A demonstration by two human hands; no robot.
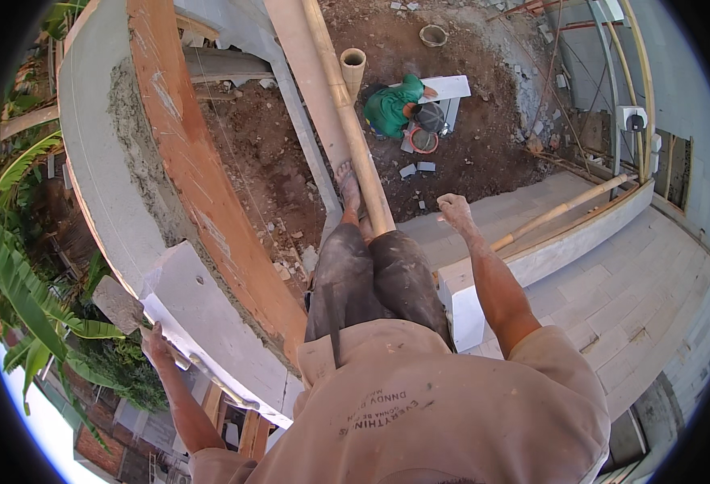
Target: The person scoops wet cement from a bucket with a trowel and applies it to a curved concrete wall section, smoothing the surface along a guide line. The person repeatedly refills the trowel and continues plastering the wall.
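Observation:
My left hand [157, 343] is closed around the handle of a trowel [119, 306], whose mortar-coated blade points outward past the wall's outer side. Beside that hand a pale lightweight block [210, 302] lies on top of the wall, a small hole in its face. Rough grey mortar [133, 137] runs along the wall top beyond the block, next to a reddish-brown board [181, 153]. My right hand [455, 209] is raised out in front to the right, fingers curled in and dusted grey. Whatever it may hold is hidden.
I stand high up, a bare foot [347, 181] on a plank [302, 48] beside a bamboo pole [355, 137]. Far below, a person in green [391, 109] crouches by a bucket [423, 140] on dirt ground. A pale block wall [565, 242] curves at right. Banana leaves [28, 282] crowd the left.

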